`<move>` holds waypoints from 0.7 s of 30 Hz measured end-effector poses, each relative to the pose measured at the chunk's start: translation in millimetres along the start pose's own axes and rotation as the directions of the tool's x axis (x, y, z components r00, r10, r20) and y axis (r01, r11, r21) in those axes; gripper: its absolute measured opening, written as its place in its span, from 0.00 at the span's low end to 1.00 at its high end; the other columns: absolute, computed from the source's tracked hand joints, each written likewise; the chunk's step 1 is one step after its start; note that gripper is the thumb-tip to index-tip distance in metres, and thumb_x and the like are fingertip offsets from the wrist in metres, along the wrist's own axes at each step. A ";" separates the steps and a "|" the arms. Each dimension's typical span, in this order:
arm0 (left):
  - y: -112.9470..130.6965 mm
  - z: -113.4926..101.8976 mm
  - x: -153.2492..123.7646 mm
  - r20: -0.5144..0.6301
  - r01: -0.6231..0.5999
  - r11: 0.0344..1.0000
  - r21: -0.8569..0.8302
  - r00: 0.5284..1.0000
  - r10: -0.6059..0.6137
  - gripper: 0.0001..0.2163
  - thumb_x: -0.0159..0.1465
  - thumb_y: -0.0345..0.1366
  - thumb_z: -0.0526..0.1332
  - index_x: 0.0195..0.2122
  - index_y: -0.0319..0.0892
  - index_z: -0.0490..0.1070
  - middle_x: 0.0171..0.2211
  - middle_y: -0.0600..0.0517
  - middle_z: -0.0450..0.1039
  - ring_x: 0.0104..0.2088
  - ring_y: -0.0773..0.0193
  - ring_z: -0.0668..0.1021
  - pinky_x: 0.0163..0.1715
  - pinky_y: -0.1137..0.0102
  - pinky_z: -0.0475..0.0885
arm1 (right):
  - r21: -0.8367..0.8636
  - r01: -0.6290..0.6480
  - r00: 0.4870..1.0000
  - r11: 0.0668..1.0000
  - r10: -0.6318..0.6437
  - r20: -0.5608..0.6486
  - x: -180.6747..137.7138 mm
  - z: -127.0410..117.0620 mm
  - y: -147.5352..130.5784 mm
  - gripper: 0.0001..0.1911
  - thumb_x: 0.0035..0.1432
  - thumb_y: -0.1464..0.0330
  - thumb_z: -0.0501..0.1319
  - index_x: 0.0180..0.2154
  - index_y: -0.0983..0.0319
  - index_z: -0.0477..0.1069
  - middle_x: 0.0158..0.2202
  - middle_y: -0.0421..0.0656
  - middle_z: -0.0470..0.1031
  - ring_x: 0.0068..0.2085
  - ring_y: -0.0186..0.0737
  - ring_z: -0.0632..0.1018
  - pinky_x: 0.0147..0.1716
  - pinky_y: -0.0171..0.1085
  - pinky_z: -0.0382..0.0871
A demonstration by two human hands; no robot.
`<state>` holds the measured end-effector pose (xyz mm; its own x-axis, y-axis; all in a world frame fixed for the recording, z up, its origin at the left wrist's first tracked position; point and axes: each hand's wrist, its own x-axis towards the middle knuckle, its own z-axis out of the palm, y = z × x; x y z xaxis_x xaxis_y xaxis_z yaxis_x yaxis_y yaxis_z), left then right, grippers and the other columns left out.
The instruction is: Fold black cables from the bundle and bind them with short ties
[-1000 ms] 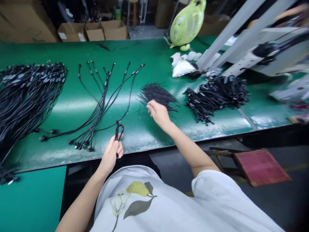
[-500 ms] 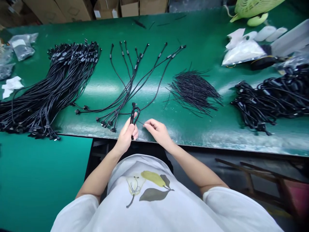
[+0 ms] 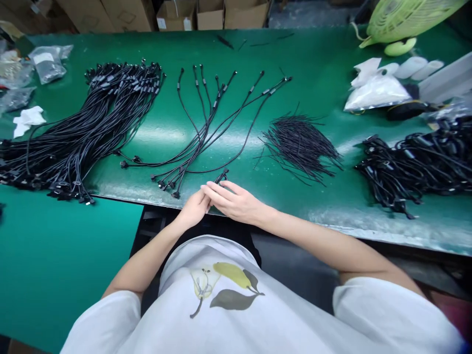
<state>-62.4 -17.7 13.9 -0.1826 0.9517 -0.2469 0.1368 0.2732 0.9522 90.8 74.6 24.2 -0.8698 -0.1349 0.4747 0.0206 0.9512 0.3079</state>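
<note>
My left hand (image 3: 194, 210) and my right hand (image 3: 236, 202) meet at the near edge of the green table (image 3: 317, 69). Both close on a folded black cable (image 3: 221, 176); only its looped end sticks out beyond my fingers. The right hand's fingers lie together across the left hand's fingertips and hide the rest of the cable. Just beyond my hands, several loose black cables (image 3: 206, 132) fan out. A pile of thin black ties (image 3: 298, 142) lies to the right of them.
A big bundle of black cables (image 3: 84, 128) lies at the left and a tangled heap of cables (image 3: 416, 162) at the right. White bags (image 3: 376, 88) and a light green fan (image 3: 405, 14) sit at the far right. Cardboard boxes (image 3: 210, 14) stand behind. A lower teal surface (image 3: 55, 255) adjoins at the left.
My right hand came back from the pile of ties to my left hand and now lies over it. The folded cable has tipped from upright to flat. The view has shifted left.
</note>
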 end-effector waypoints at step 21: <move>4.1 2.1 -9.4 0.257 0.287 0.873 -0.394 0.947 -0.195 0.11 0.56 0.40 0.62 0.24 0.40 0.63 0.18 0.59 0.57 0.19 0.73 0.60 0.20 0.76 0.56 | -0.019 0.116 0.955 0.993 -0.107 0.276 20.7 -22.0 -7.8 0.15 0.59 0.80 0.50 0.25 0.64 0.69 0.24 0.45 0.60 0.27 0.41 0.62 0.27 0.42 0.46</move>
<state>-58.1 -25.2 19.8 0.0505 0.8836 -0.4655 -0.3162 0.4563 0.8318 83.5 58.3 49.7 -0.9691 -0.1536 0.1931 -0.0713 0.9235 0.3768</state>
